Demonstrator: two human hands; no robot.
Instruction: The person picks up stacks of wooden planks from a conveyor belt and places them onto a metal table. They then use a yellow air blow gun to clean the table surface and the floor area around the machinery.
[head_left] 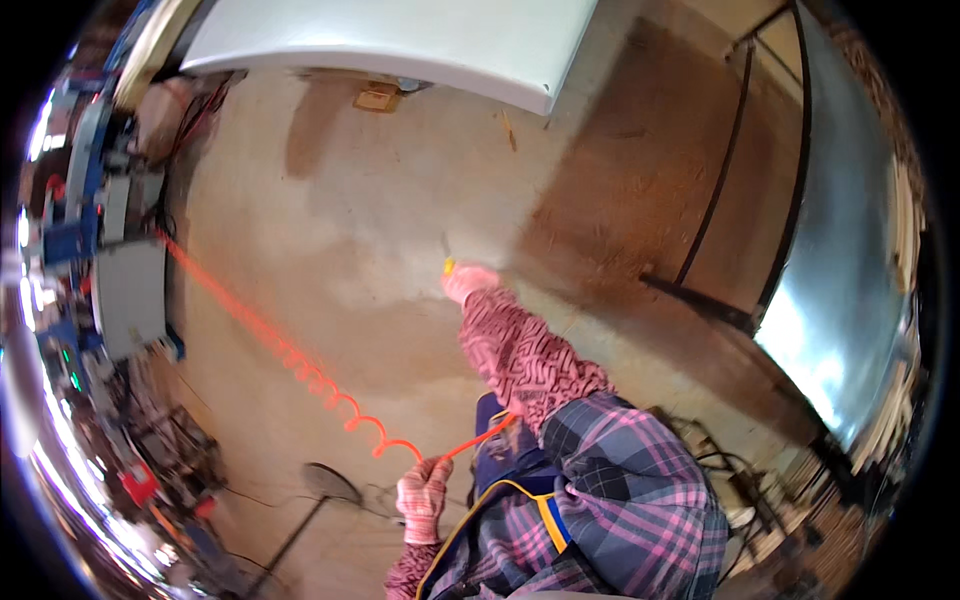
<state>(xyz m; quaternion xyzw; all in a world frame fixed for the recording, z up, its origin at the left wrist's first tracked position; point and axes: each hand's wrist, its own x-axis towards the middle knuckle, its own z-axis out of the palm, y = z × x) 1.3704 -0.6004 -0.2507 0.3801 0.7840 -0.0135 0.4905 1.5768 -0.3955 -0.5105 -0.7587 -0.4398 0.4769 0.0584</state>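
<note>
My left hand [424, 492], in a striped knit glove, is closed around an orange coiled air hose [300, 362] low in the picture. Beyond this hand, the hose runs right and disappears behind my right sleeve. My right hand [470, 281] stretches forward over the concrete floor, closed on what looks like an air blow gun [449, 266]. Its yellow part and thin grey nozzle show, pointing away from me. The rest of it lies hidden in my fingers, and whether the hose joins it cannot be seen.
Across the far side stands a large white panel or tabletop [400, 40]. On the right is a shiny metal sheet on a dark frame [835, 240]. Machinery [130, 290] lines the left, where the hose starts. A round-headed dark stand [332, 484] rises near my left hand.
</note>
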